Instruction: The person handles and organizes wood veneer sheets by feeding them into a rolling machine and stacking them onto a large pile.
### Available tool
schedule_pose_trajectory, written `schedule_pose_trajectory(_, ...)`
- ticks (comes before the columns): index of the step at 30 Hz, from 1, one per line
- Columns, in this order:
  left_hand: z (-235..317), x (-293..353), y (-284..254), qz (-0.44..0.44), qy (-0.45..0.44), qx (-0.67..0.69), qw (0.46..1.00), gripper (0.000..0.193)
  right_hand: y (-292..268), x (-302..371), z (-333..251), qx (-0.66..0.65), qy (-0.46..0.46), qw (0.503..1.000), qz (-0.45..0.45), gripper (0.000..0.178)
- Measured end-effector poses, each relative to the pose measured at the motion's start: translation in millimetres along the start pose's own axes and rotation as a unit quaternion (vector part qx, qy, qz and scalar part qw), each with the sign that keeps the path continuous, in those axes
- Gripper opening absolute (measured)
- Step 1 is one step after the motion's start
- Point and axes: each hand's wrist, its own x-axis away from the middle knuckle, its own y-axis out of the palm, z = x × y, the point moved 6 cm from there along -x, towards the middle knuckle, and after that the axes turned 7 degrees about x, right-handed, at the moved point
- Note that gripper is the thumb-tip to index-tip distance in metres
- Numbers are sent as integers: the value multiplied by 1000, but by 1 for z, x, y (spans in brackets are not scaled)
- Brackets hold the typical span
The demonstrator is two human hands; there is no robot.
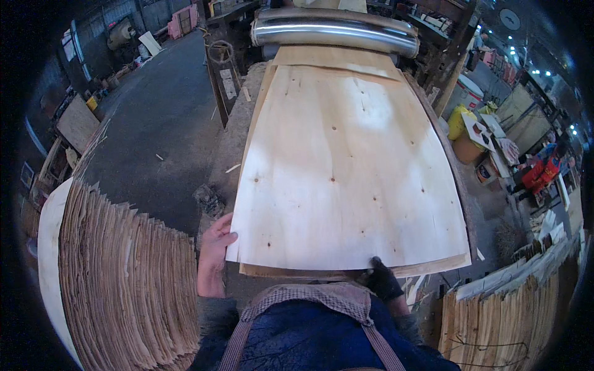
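So the left hand [218,238] pinches a thin, knotty wood sheet [346,167] by its left edge, gloved right hand [385,281] gripping its near edge. Shiny cylindrical metal roller [334,36] sits beyond it.

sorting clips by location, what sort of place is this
Probably a plywood or veneer workshop: a large shiny metal roller sits beyond the thin wooden sheets, and tall layered stacks stand at left and right.
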Motion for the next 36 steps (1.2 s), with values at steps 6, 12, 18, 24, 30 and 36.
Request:
schedule_pose_trajectory(6,-15,-11,-16,18,2,-6,1000,49,-35,-30,-24,335,-182,923,51,24)
schedule_pose_trajectory(12,-93,-53,-59,104,27,-330,938,51,32,-64,-84,148,-78,984,61,24)
schedule_pose_trajectory(18,-124,-26,-27,120,79,-646,750,72,66,-149,-153,10,-92,996,-14,16)
schedule_pose_trajectory(24,-132,-32,-58,142,23,-484,863,68,97,-202,-161,-100,-139,966,-194,24)
schedule_pose_trajectory(30,-127,-36,-81,96,-5,-281,955,60,90,-162,-44,10,-114,916,-385,28)
schedule_pose_trajectory(36,-65,-26,-22,29,-9,-159,987,51,94,-40,-5,316,-108,879,-341,37)
